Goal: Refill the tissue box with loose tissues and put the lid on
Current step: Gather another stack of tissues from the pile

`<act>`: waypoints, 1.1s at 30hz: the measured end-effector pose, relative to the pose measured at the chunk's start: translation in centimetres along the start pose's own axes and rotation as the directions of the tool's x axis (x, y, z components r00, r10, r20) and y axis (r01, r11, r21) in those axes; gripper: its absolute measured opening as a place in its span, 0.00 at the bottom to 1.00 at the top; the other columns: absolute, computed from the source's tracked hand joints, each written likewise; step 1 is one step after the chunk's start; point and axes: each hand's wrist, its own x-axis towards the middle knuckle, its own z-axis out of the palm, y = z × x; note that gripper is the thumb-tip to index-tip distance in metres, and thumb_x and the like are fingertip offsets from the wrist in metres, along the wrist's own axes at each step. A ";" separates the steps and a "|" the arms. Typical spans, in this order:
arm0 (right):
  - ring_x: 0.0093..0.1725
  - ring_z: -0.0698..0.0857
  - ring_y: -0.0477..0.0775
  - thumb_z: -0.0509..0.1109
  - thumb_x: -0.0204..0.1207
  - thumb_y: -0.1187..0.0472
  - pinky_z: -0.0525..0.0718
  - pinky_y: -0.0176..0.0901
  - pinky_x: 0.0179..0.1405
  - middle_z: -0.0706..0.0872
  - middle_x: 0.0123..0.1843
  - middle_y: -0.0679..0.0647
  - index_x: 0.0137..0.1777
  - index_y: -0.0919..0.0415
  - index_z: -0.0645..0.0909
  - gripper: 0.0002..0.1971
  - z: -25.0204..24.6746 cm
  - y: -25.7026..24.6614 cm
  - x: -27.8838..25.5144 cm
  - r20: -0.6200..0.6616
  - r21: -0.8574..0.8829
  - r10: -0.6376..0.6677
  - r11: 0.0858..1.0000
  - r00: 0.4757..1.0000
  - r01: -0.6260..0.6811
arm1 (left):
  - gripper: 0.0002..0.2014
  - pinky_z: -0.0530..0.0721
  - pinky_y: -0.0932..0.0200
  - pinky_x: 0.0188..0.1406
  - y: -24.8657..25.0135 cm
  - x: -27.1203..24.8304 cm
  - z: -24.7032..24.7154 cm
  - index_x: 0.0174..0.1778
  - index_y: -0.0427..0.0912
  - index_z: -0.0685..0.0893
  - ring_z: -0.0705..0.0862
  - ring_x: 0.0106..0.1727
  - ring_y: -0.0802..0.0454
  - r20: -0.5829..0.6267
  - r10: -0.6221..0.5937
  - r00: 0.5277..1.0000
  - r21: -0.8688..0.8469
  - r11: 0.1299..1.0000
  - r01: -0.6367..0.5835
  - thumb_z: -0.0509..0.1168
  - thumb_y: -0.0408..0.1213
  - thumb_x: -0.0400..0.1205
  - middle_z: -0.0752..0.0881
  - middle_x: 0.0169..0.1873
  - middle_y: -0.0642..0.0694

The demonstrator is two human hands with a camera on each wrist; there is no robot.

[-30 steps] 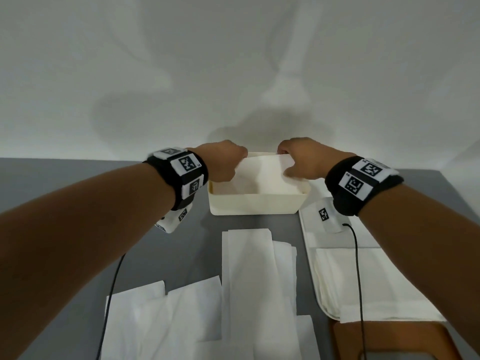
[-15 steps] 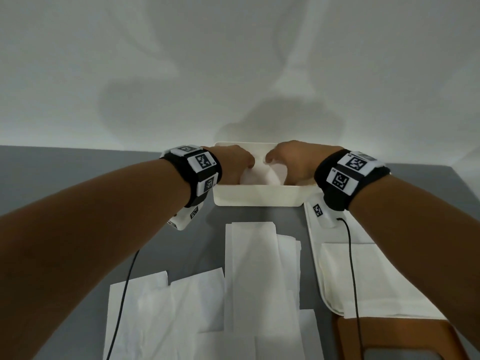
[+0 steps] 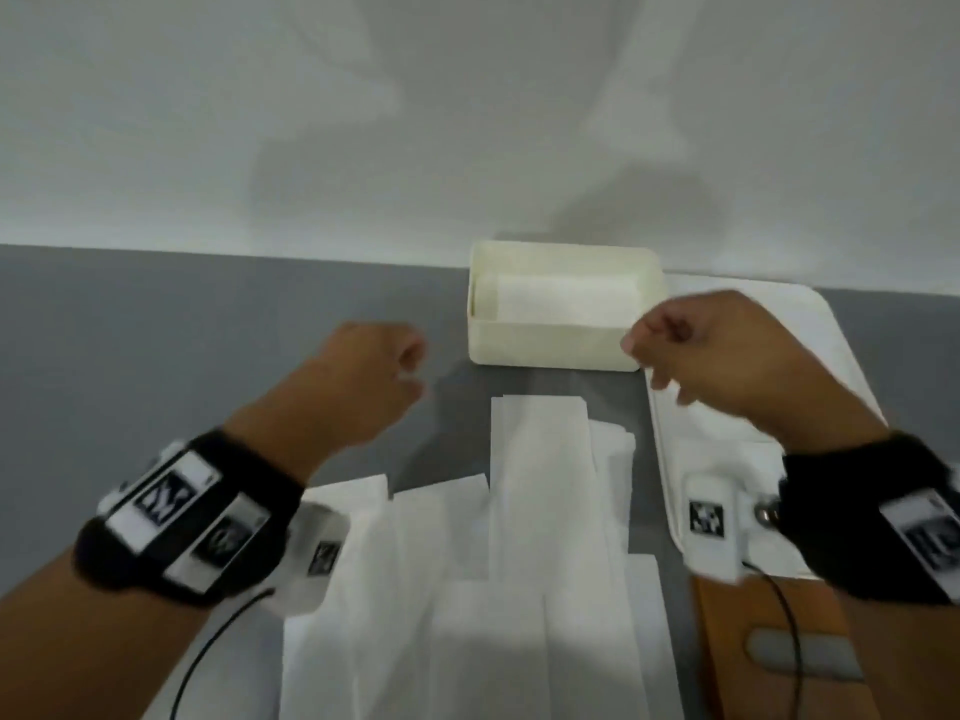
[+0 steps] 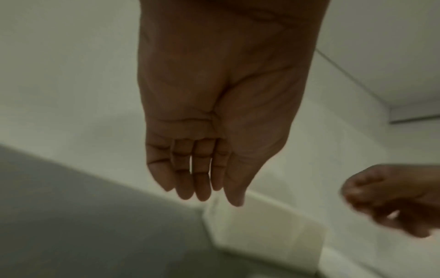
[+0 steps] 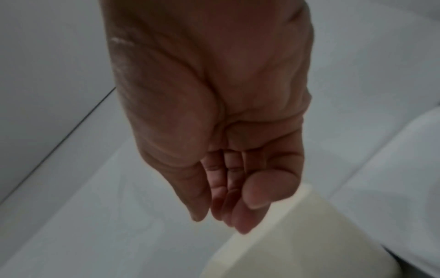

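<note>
The cream tissue box (image 3: 550,350) stands open at the back of the grey table, with a folded white tissue (image 3: 563,298) lying inside. Loose tissues (image 3: 540,480) are spread in front of it. My left hand (image 3: 400,368) hovers left of the box, fingers relaxed and empty, as the left wrist view confirms for the left hand (image 4: 202,178). My right hand (image 3: 660,350) hangs at the box's front right corner with loosely curled fingers and holds nothing. The brown lid (image 3: 727,641) with a grey slot lies at the near right.
A white tray (image 3: 691,459) with more folded tissues lies right of the box, under my right arm. A white wall rises right behind the box. Bare grey table (image 3: 182,345) stretches to the left. Cables trail from both wrist cameras.
Both hands have come out of the box and pulled back toward me, left hand to the left, right hand to the right. The tissue they pressed down stays inside the box.
</note>
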 end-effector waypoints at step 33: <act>0.66 0.77 0.59 0.77 0.74 0.49 0.74 0.54 0.59 0.82 0.61 0.50 0.64 0.54 0.78 0.21 20.5 -4.2 -3.6 0.398 -0.458 -0.102 0.839 0.912 0.293 | 0.12 0.93 0.44 0.47 -8.0 -11.6 9.6 0.47 0.40 0.91 0.93 0.44 0.43 0.036 -0.644 0.764 -0.839 0.396 0.373 0.83 0.35 0.70 0.94 0.41 0.44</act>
